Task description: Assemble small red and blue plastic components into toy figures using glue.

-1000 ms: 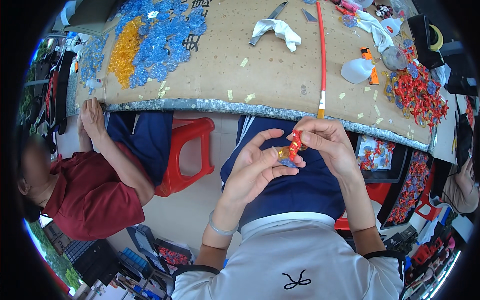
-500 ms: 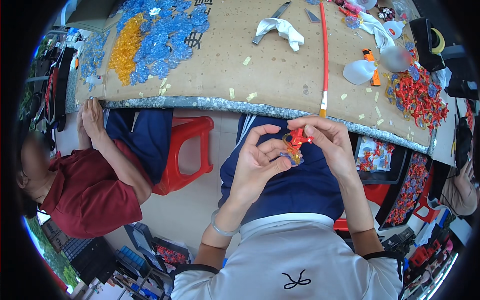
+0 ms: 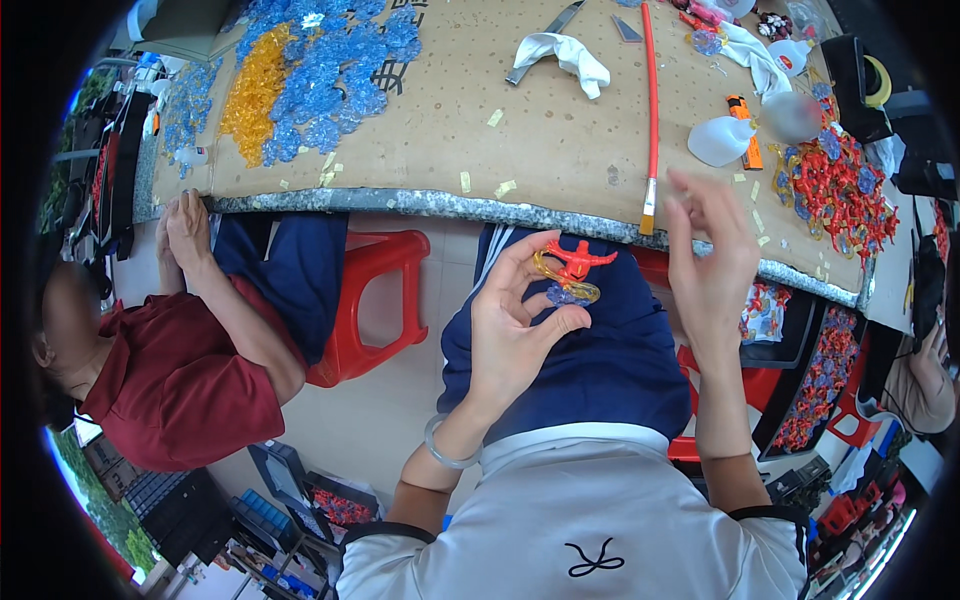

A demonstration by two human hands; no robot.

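Observation:
My left hand (image 3: 515, 325) grips a small plastic figure (image 3: 576, 262) over my lap. The figure has a red body with arms spread, a clear yellow curved piece around its lower part and a clear blue base. Thumb and fingers pinch it by the base and the yellow piece. My right hand (image 3: 715, 260) is apart from it, near the table's front edge, with fingers spread and nothing visible in them. Just left of its fingertips lies a paintbrush (image 3: 652, 110) with a long red handle, its bristles toward me.
Blue clear pieces (image 3: 330, 90) and yellow ones (image 3: 262, 95) cover the table's far left. At right are a white bottle (image 3: 720, 142), an orange box cutter (image 3: 745, 130) and a pile of red figures (image 3: 845, 190). A white cloth (image 3: 565, 62) lies over a blade. A seated person (image 3: 190, 370) is at left.
My right hand has let go of the figure and moved right and up toward the table edge. The figure stays in my left hand, now turned with its arms spread sideways.

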